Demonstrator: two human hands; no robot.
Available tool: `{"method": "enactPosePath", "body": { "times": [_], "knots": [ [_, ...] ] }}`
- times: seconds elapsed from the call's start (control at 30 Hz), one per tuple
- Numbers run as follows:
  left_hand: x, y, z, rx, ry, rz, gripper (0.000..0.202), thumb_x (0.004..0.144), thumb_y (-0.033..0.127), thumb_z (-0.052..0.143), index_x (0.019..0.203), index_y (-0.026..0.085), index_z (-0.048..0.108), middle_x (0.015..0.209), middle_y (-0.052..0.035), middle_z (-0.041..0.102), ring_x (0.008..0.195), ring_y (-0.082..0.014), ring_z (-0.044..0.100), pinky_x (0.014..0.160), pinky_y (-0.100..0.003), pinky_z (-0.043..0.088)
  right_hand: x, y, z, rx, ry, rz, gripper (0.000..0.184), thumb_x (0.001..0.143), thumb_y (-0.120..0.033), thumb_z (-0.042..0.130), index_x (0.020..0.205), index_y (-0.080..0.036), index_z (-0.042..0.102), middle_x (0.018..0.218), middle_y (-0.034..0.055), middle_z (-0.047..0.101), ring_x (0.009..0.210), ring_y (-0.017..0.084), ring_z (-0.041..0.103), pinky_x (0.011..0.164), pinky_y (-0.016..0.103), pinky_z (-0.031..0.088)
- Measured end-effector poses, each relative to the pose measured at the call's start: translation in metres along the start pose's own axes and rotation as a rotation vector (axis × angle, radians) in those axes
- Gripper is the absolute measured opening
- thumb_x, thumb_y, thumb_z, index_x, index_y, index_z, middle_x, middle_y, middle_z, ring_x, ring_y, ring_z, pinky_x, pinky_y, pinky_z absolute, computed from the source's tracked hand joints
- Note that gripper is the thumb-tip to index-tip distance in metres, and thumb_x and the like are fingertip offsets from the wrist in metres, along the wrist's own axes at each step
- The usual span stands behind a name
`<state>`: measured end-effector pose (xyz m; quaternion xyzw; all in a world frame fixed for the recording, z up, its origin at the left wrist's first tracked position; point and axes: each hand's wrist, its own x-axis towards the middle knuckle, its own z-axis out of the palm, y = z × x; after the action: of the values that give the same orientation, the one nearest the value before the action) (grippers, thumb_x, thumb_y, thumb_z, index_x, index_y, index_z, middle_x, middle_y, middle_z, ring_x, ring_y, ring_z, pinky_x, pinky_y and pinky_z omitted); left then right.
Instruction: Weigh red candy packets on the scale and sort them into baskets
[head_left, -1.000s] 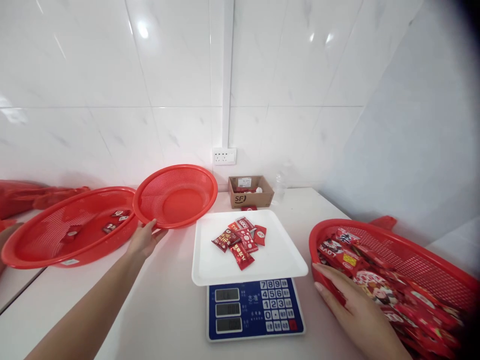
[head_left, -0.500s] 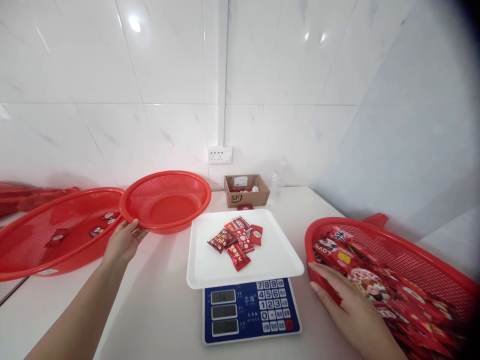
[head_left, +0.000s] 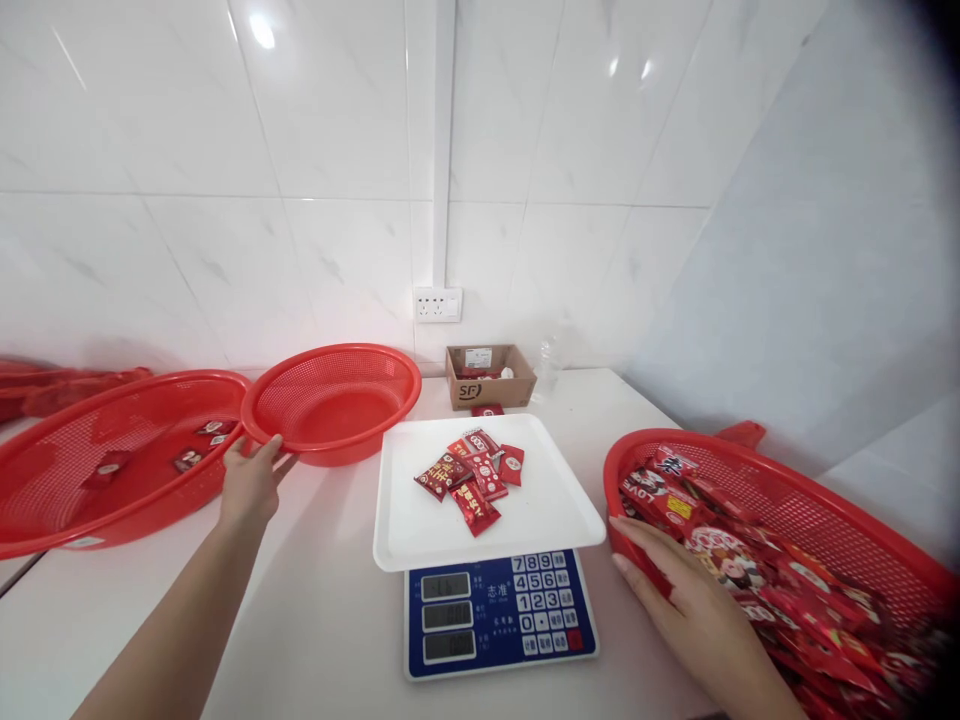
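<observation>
At the near edge of an unfilled round red basket (head_left: 337, 420), my left hand (head_left: 251, 478) is closed, its thumb and fingers on the rim. My right hand (head_left: 675, 590) is on the near-left rim of a larger red basket (head_left: 832, 505), closed over the edge with some fingers hidden. Inside that basket lie many red snack packets (head_left: 750, 560). Between my hands stands a digital scale (head_left: 495, 615) with a white tray (head_left: 420, 535). Several red packets (head_left: 476, 475) lie in a loose pile on the tray.
A long red basket (head_left: 82, 510) with a few packets stands at the left. Behind the scale are a small cardboard box (head_left: 491, 385) and a clear plastic bottle (head_left: 550, 360). The tiled wall (head_left: 337, 270) with a socket (head_left: 438, 305) rises behind the table.
The view has shifted slightly. My left hand has turned a little at the basket's rim. The right hand stays on its basket, and the packets on the tray lie the same.
</observation>
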<state>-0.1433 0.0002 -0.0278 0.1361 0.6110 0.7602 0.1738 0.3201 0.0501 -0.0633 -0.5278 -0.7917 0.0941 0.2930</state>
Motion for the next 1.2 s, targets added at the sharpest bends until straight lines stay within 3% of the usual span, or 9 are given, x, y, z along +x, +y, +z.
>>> {"method": "enactPosePath", "body": {
  "times": [0.13,0.23,0.33,0.47,0.6,0.77,1.03,1.1,1.2],
  "knots": [
    [-0.035,-0.007,0.008,0.171,0.001,0.320,0.063,0.065,0.014,0.075,0.120,0.028,0.047,0.141,-0.0032,0.034,0.136,-0.0257,0.022,0.114,-0.038,0.016,0.000,0.000,0.001,-0.007,-0.007,-0.001,0.039,0.085,-0.044,0.043,0.110,-0.020,0.062,0.118,0.0101,0.063,0.111,0.026,0.058,0.096,0.046,0.046],
    [-0.068,-0.018,0.025,0.494,-0.470,0.605,0.042,0.071,0.023,0.071,0.110,0.026,0.058,0.131,-0.0087,0.048,0.132,-0.0298,0.030,0.113,-0.044,0.018,0.001,-0.002,0.000,-0.013,-0.014,0.002,0.040,0.085,-0.044,0.043,0.111,-0.019,0.061,0.119,0.0109,0.062,0.111,0.026,0.057,0.096,0.046,0.046],
    [-0.093,-0.028,0.047,0.768,-0.897,0.669,0.044,0.076,0.034,0.065,0.119,0.026,0.055,0.138,-0.0116,0.044,0.134,-0.0321,0.029,0.109,-0.050,0.023,0.001,-0.005,-0.001,-0.010,-0.018,0.007,0.040,0.086,-0.043,0.043,0.112,-0.018,0.060,0.119,0.0110,0.062,0.112,0.026,0.057,0.097,0.047,0.045],
    [-0.106,-0.030,0.073,1.027,-1.130,0.633,0.054,0.081,0.037,0.057,0.130,0.019,0.047,0.137,-0.0168,0.044,0.133,-0.0358,0.029,0.105,-0.052,0.030,0.000,-0.007,-0.002,-0.009,-0.017,0.016,0.041,0.086,-0.043,0.043,0.112,-0.017,0.060,0.120,0.0114,0.062,0.113,0.025,0.056,0.097,0.045,0.045],
    [-0.111,-0.023,0.086,1.034,-1.168,0.694,0.039,0.087,0.026,0.046,0.125,0.023,0.053,0.118,-0.0112,0.059,0.111,-0.0273,0.053,0.093,-0.039,0.044,-0.001,-0.006,-0.002,-0.010,-0.024,0.010,0.040,0.086,-0.042,0.043,0.113,-0.018,0.061,0.120,0.0109,0.062,0.113,0.026,0.056,0.097,0.045,0.045],
    [-0.101,-0.013,0.083,0.987,-1.001,0.776,0.033,0.092,0.027,0.036,0.114,0.023,0.059,0.109,-0.0074,0.063,0.100,-0.0220,0.058,0.086,-0.034,0.047,-0.001,-0.002,0.001,-0.007,-0.024,0.007,0.042,0.086,-0.043,0.042,0.115,-0.018,0.060,0.121,0.0114,0.061,0.114,0.027,0.055,0.097,0.047,0.045],
    [-0.045,0.005,0.081,0.989,-0.581,0.863,0.038,0.090,0.032,0.039,0.120,0.015,0.054,0.125,-0.0162,0.052,0.121,-0.0339,0.041,0.097,-0.052,0.036,-0.001,-0.001,0.002,-0.013,-0.024,-0.008,0.042,0.087,-0.042,0.041,0.115,-0.016,0.061,0.122,0.0121,0.060,0.115,0.027,0.054,0.098,0.047,0.044],
    [-0.052,0.004,0.083,0.998,-0.638,0.890,0.038,0.087,0.033,0.047,0.120,0.016,0.054,0.130,-0.0157,0.049,0.127,-0.0349,0.035,0.102,-0.055,0.030,-0.001,-0.002,0.002,-0.014,-0.021,-0.011,0.042,0.087,-0.042,0.042,0.115,-0.017,0.060,0.121,0.0116,0.061,0.114,0.027,0.055,0.097,0.047,0.045],
    [-0.085,-0.002,0.086,0.969,-1.115,0.899,0.039,0.088,0.034,0.048,0.125,0.023,0.051,0.132,-0.0096,0.052,0.126,-0.0265,0.041,0.104,-0.045,0.034,-0.001,-0.002,0.002,-0.010,-0.015,-0.007,0.041,0.086,-0.042,0.042,0.114,-0.018,0.061,0.120,0.0112,0.062,0.113,0.027,0.056,0.096,0.047,0.045]
  ]
}}
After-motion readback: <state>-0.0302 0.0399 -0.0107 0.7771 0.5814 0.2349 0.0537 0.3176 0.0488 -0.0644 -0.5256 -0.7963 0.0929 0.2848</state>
